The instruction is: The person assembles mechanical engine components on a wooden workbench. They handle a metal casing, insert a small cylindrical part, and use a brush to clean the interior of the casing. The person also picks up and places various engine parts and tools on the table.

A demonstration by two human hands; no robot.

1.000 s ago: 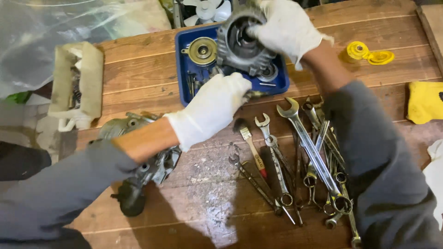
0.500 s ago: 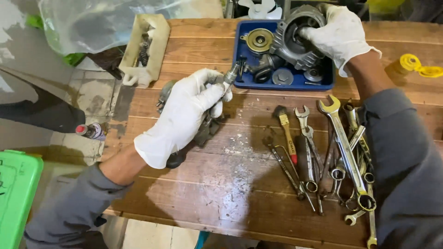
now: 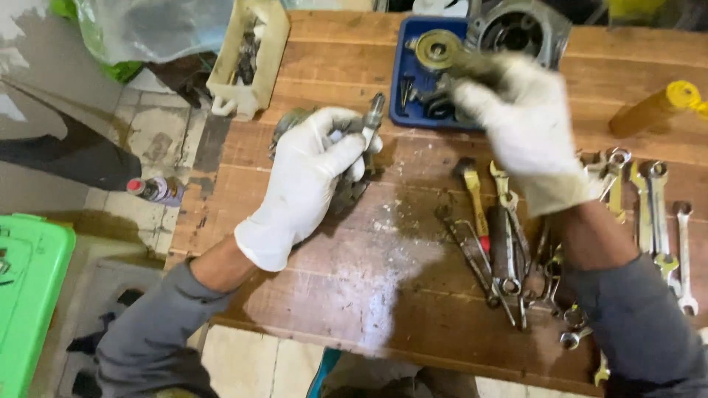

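We stand at a worn wooden workbench [image 3: 354, 295] above a tiled floor, with one green bin [image 3: 29, 295] at the left edge. Our left hand [image 3: 310, 180], in a white glove, is closed around a small metal shaft [image 3: 372, 118], which sticks up past the fingers above a dark metal part lying on the bench. Our right hand [image 3: 527, 125], also gloved, is blurred over the near edge of the one blue tray [image 3: 402, 81]; we cannot tell whether it grips anything. One grey round housing [image 3: 520, 29] sits at the tray's far side. One cream plastic box [image 3: 247, 59] lies left of the tray. Several wrenches [image 3: 653, 214] lie scattered on the right, too overlapped to count.
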